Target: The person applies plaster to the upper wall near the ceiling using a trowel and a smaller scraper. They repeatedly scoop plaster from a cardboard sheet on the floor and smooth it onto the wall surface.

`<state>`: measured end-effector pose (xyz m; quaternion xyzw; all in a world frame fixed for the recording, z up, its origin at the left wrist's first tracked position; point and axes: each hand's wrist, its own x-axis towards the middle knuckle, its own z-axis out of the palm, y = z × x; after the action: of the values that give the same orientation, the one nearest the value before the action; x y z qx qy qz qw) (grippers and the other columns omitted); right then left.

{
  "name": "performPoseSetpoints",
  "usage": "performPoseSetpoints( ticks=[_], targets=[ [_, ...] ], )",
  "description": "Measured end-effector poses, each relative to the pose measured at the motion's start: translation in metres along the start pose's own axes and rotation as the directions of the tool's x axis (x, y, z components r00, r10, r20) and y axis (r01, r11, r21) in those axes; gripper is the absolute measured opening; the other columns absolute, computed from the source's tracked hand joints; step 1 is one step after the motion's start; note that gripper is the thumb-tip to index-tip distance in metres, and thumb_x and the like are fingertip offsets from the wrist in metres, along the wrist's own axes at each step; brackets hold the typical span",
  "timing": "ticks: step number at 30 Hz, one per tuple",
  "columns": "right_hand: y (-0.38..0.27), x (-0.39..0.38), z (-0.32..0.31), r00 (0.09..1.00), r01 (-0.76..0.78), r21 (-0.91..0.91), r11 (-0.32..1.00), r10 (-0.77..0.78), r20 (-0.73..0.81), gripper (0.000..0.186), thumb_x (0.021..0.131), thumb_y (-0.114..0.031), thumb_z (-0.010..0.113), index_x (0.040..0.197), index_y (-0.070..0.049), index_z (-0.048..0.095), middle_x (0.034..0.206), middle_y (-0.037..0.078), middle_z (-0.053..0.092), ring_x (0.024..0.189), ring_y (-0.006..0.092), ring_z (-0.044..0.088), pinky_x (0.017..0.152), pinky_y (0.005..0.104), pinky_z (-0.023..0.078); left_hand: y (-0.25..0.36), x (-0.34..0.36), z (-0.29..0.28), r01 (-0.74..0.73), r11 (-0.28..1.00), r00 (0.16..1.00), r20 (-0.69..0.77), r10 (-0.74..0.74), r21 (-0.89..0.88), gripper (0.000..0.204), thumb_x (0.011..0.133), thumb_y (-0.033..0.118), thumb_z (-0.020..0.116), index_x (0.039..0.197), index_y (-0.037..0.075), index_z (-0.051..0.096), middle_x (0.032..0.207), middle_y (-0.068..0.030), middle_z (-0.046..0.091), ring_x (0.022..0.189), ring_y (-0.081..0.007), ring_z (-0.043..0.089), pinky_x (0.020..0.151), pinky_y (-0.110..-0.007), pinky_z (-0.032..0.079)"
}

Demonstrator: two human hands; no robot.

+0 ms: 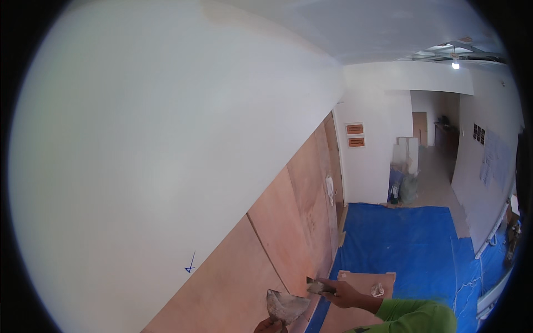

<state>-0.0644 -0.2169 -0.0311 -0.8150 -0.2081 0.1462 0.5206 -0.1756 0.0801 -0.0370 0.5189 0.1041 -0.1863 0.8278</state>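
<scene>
Grey and smeared, a broad triangular filling knife (pixel 287 307) stood upright in a worker's left hand (pixel 269 326) at the lower edge of the view, the grip apparently closed around the tool's narrow lower end, though part of the hand was cut off. Just beside it, the right hand (pixel 344 294), at the end of a bright green sleeve (pixel 419 316), had its grip wrapped around a smaller putty knife (pixel 321 287), whose dark tip pointed toward the wall side; whether the two tools touched could not be told. Both were held up before pinkish-brown sheeting (pixel 222 272) that lined the lower part of a white wall (pixel 139 139), near the bottom of a dark seam (pixel 265 250).

Below, a blue sheet (pixel 411 227) covered the floor; a brown board (pixel 358 277) lay on it near its left edge, with a crumpled pale scrap (pixel 377 289) close to the board's right edge.

The moment looked like one for passing filler between blades. Good practice favoured a steady broad blade, used as a palette, with the small knife drawn across it at a low angle and only a modest load taken. Working above the board would likely have caught drips; a light, even wrist probably served better than force.
</scene>
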Motion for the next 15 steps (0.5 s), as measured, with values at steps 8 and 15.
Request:
performPoseSetpoints(
  ticks=[8,15],
  targets=[
    [-0.029,0.01,0.021,0.856,0.489,-0.217,0.845,-0.417,0.307,0.071,0.086,0.01,0.048,0.153,-0.012,0.047,0.149,0.021,0.052,0.134,0.0362,0.056,0.111,0.0449,0.048,-0.032,-0.021,-0.005,-0.282,0.873,0.957,0.059,0.283,0.398,0.021,0.103,0.033,0.06,0.109,0.012,0.06,0.076,0.0041,0.055,0.068,-0.0097,0.053,0.061,-0.025,0.044],
    [0.091,0.064,0.043,0.858,0.153,-0.363,0.919,0.059,0.51,0.043,0.094,0.001,0.054,0.136,-0.002,0.06,0.122,0.022,0.069,0.099,0.0338,0.072,0.082,0.0405,0.058,-0.018,-0.049,0.026,-0.216,0.968,0.966,-0.113,0.231,0.131,0.029,0.101,0.031,0.068,0.113,0.005,0.062,0.077,-0.0019,0.063,0.065,-0.0106,0.062,0.055,-0.028,0.051]
  ],
)
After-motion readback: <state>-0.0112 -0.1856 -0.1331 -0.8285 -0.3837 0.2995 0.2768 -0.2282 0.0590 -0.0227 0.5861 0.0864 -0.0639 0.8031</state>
